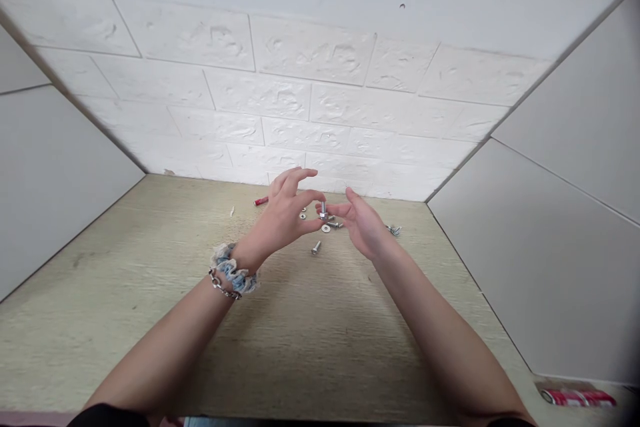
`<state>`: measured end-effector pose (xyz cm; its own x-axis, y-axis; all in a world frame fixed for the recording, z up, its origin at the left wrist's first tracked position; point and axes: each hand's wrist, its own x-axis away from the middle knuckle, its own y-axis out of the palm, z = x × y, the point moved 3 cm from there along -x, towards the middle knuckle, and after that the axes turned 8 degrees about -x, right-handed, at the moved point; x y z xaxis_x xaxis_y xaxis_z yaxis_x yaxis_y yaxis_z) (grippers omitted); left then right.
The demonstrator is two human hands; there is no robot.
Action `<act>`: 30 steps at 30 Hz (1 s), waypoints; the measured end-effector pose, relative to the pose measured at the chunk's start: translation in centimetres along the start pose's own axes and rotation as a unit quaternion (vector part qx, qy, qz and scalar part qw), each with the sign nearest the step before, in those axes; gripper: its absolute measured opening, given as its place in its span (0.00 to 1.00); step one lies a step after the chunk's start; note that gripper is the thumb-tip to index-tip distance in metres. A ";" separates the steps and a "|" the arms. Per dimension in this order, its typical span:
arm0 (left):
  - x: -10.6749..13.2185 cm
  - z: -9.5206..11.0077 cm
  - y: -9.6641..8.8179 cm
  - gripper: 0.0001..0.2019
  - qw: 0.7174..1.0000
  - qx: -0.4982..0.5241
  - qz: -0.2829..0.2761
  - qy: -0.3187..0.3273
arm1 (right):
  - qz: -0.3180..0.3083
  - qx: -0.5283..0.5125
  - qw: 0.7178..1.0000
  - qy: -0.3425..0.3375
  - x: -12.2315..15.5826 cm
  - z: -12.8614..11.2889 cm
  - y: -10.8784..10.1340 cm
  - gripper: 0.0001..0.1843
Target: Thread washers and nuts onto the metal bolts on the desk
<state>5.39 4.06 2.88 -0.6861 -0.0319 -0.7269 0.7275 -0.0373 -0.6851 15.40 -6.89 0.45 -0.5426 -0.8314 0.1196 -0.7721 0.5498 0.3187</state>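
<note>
An upright silver bolt (323, 207), with what looks like a nut low on it, is between the thumb and forefinger of my left hand (285, 213). That hand's other fingers are spread away. My right hand (365, 221) is open beside the bolt, thumb raised and fingers stretched toward it; whether a fingertip touches it I cannot tell. Below the hands, a flat washer (326, 229) and a loose bolt (316, 248) lie on the wooden table (290, 333). More bolts (336, 224) lie behind, partly hidden by my fingers.
Small washers (303, 216) and a red cylinder (261, 201) lie near my left hand. Some metal hardware (393, 230) sits right of my right wrist. Red cylinders (577, 397) are at the lower right. A white brick-patterned wall (285, 100) and side panels enclose the table.
</note>
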 end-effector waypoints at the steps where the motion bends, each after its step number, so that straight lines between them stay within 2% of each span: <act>1: 0.0 0.0 0.0 0.09 1.000 -0.003 0.002 0.001 | 0.017 -0.010 1.000 -0.016 0.0 -0.1 -0.2 0.31; 5: 0.0 -0.1 -0.2 0.09 0.999 -0.034 0.007 -0.006 | 0.051 -0.035 0.996 -0.066 0.0 -0.7 -0.8 0.31; 8: -0.1 -0.4 -0.3 0.10 0.999 -0.046 0.011 -0.022 | 0.080 0.047 0.989 -0.112 0.5 -1.2 -0.6 0.28; 11: -0.2 -0.6 -0.5 0.10 0.998 -0.034 0.021 -0.042 | 0.101 0.157 0.962 -0.200 1.4 -1.6 0.1 0.24; 13: -0.3 -0.7 -0.7 0.11 0.998 0.001 0.023 -0.065 | 0.084 0.213 0.931 -0.282 2.0 -1.7 0.7 0.22; 15: -0.4 -0.8 -1.0 0.12 0.995 0.043 0.018 -0.083 | 0.039 0.272 0.896 -0.349 2.4 -1.5 1.0 0.22; 18: -0.6 -0.8 -1.5 0.12 0.992 0.082 0.019 -0.095 | -0.014 0.358 0.854 -0.378 2.1 -0.6 0.5 0.22; 20: -0.7 -0.8 -1.9 0.13 0.990 0.093 0.028 -0.103 | 0.000 0.402 0.834 -0.379 1.5 -0.1 -0.3 0.18; 22: -0.8 -0.9 -2.1 0.14 0.988 0.100 0.031 -0.111 | 0.049 0.430 0.804 -0.408 1.1 0.0 -1.0 0.23; 25: -0.9 -0.8 -2.2 0.15 0.986 0.109 0.026 -0.124 | 0.112 0.447 0.733 -0.500 1.5 -0.7 -0.9 0.27; 28: -0.8 -0.6 -2.1 0.14 0.986 0.116 0.018 -0.122 | 0.103 0.490 0.667 -0.551 2.2 -1.2 0.4 0.24; 30: -0.8 -0.3 -2.0 0.12 0.987 0.113 0.009 -0.114 | 0.083 0.531 0.635 -0.555 2.6 -1.2 1.1 0.27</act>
<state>4.44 4.45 4.81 -0.6750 -0.2585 -0.6911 0.7377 -0.2560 -0.6247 13.55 -8.50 2.19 -0.0895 -0.5103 -0.8553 -0.1427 0.8565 -0.4961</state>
